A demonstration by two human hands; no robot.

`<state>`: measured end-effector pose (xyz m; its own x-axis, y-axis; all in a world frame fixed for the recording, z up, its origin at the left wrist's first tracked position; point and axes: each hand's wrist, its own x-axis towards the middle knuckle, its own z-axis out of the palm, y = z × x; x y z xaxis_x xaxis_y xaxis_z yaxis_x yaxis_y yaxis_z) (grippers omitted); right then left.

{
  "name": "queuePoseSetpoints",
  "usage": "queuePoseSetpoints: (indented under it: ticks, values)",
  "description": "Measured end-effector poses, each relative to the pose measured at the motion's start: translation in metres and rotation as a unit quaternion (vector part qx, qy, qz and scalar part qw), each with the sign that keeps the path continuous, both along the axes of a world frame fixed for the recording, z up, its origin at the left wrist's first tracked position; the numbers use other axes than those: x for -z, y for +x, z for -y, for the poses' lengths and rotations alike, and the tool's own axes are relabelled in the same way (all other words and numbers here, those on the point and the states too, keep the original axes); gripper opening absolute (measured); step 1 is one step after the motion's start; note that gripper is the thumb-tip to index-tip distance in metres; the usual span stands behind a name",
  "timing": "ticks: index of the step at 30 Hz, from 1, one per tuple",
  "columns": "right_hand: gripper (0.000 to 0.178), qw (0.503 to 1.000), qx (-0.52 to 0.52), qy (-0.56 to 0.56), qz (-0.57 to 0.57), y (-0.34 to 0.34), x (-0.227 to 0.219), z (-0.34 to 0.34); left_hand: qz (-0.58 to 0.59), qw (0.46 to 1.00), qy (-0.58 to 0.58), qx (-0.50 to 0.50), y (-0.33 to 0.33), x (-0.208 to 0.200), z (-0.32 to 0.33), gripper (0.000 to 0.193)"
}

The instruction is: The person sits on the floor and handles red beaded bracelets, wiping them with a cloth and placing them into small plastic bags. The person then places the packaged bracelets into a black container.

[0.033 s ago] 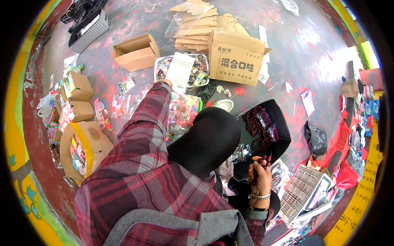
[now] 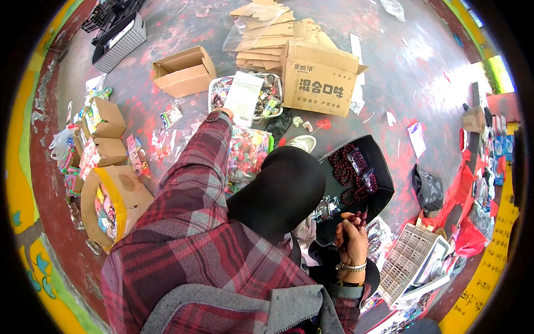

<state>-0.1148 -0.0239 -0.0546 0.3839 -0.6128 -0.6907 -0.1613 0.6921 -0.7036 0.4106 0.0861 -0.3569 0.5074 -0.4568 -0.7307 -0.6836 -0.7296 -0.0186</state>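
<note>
My right hand (image 2: pixel 353 243) is closed, with dark red beads (image 2: pixel 359 219) that look like a bracelet at its fingertips. It is at the near edge of a black open box (image 2: pixel 384 161), where more dark red bead strings (image 2: pixel 346 173) and small clear packets (image 2: pixel 328 209) lie. My left arm reaches forward; only a bit of my left hand (image 2: pixel 224 112) shows past the cuff, its fingers hidden. That hand is at the lower left edge of a white flat pouch (image 2: pixel 245 96), which lies across a white basket (image 2: pixel 282 100) of small mixed items.
Below that basket sits a container of colourful packets (image 2: pixel 250 150), beside my black-clad knee (image 2: pixel 283 183). Ahead are a large carton (image 2: pixel 320 78), flattened cardboard (image 2: pixel 264 33) and an open carton (image 2: pixel 183 72). More boxes (image 2: pixel 119 195) stand left; a beige plastic crate (image 2: pixel 411 259) lies right.
</note>
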Motion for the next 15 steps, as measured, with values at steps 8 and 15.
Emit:
queuePoseSetpoints:
  ticks: [8, 15]
  values:
    - [0.014, 1.0, -0.004, 0.008, 0.009, 0.006, 0.002, 0.0, 0.134, 0.96, -0.099, -0.223, -0.005, 0.0, 0.004, 0.029]
    - [0.014, 1.0, -0.006, 0.006, 0.008, 0.008, 0.005, 0.0, 0.263, 0.93, -0.17, -0.195, 0.014, -0.036, 0.017, 0.029]
